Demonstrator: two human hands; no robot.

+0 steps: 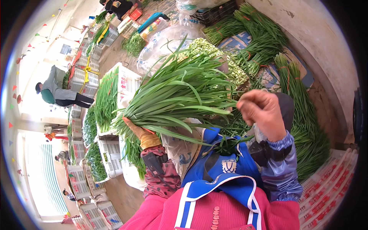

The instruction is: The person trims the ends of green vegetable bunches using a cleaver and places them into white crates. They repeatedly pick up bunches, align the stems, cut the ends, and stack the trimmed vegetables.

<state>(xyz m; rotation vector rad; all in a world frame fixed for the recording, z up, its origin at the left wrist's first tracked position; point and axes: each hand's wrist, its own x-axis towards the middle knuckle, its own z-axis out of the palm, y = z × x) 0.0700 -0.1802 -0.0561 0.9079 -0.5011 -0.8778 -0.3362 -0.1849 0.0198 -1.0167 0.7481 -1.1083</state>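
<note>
My left hand [138, 130], in an orange-brown glove, grips a thick bunch of garlic chives [184, 89] near its pale stem ends. The long flat green leaves fan out to the right across the view. My right hand [260, 110] is bare and slightly blurred, its fingers curled beside the leaf tips. Whether a leaf is pinched between them cannot be told. Below the bunch, loose green leaves [230, 143] lie on my blue apron [212, 169] and around my lap.
Tied chive bundles [258, 37] lie along the wall at right, with more [304, 126] nearer me. To the left stand white plastic crates [129, 82] holding greens. Clear plastic bags [164, 43] lie ahead. A person [66, 89] stands among crates at far left; others are farther off.
</note>
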